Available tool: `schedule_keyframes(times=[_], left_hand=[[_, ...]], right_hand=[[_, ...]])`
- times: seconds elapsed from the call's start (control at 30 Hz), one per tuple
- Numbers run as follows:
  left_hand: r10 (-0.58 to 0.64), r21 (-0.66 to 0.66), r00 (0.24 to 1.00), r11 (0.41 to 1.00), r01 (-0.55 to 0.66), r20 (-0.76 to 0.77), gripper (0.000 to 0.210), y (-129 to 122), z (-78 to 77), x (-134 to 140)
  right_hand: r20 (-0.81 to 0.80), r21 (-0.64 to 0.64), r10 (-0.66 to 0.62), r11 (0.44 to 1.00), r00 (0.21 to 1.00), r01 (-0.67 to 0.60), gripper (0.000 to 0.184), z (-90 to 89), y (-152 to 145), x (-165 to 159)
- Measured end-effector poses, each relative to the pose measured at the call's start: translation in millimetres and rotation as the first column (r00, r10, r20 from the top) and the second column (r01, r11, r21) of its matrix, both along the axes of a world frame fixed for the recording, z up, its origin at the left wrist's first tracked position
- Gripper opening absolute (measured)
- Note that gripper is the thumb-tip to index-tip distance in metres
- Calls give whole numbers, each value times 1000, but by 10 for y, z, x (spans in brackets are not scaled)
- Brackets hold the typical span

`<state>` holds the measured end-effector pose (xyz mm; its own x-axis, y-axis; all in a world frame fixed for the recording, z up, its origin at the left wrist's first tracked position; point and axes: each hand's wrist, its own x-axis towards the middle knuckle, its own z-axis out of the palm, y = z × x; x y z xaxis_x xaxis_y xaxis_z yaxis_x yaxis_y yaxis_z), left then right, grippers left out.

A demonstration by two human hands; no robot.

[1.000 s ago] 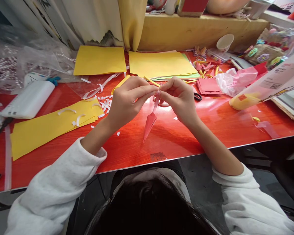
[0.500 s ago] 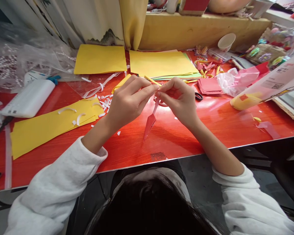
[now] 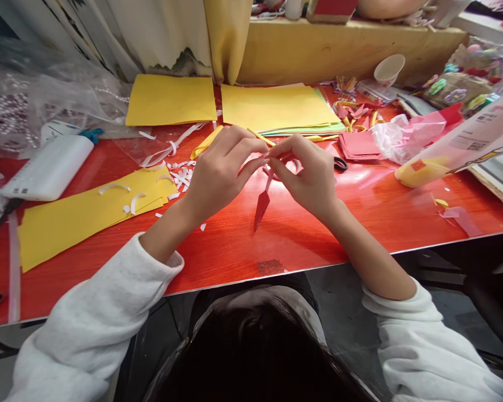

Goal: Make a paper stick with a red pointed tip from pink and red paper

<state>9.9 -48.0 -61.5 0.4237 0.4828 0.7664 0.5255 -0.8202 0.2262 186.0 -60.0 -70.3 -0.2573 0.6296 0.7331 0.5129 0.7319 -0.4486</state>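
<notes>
My left hand and my right hand meet fingertip to fingertip above the red table. Both are closed in a pinch at the top end of a narrow pale ribbon. From its lower end hangs a folded red paper piece, pointed at the bottom and clear of my fingers. Just what lies between the fingertips is mostly hidden. Behind my left fingers, a thin yellow rolled strip partly shows. Black-handled scissors lie beyond my right hand.
Yellow paper strips and white scraps lie to the left, near a white power bank. Yellow sheets are stacked at the back. Red paper squares, a clear bag and a paper cup stand right.
The hanging red paper piece has swung slightly right and turned, showing a narrower side. My fingertips have shifted a little at the ribbon's top, with the left thumb lower and apart from the fingers.
</notes>
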Motion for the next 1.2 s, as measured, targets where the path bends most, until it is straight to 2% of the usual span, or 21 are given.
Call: schedule_keyframes(times=[0.2, 0.33, 0.57, 0.8, 0.9, 1.03, 1.1, 1.13, 1.2], left_hand=[[37, -9, 999, 999, -37, 38, 19, -16, 9, 1], [15, -16, 997, 1000, -14, 70, 18, -14, -5, -1], [29, 26, 996, 999, -32, 85, 21, -15, -37, -8], [90, 169, 995, 981, -97, 43, 19, 16, -87, -49], [107, 186, 994, 976, -109, 22, 22, 8, -95, -61], [90, 95, 996, 991, -92, 25, 27, -8, -59, -44], [91, 35, 992, 995, -94, 86, 31, -12, -18, -24], [100, -13, 985, 995, -100, 138, 35, -13, 7, -13], [117, -204, 964, 977, -68, 240, 44, -16, 57, 6]], right_hand=[[38, 44, -32, 999, 999, 30, 8, -6, -1, -7], [27, 47, -29, 999, 999, 28, 11, -10, -20, -28], [34, 97, -53, 994, 998, 50, 14, -18, -49, -54], [59, 136, -93, 987, 994, 84, 15, -24, -70, -76], [66, 162, -93, 983, 993, 81, 13, -25, -66, -82], [39, 164, -104, 982, 994, 96, 13, -13, -69, -83], [25, 136, -126, 983, 992, 121, 15, -6, -69, -69], [21, 118, -138, 984, 990, 134, 16, -5, -66, -57], [26, 89, -153, 985, 988, 150, 18, -8, -52, -24]])
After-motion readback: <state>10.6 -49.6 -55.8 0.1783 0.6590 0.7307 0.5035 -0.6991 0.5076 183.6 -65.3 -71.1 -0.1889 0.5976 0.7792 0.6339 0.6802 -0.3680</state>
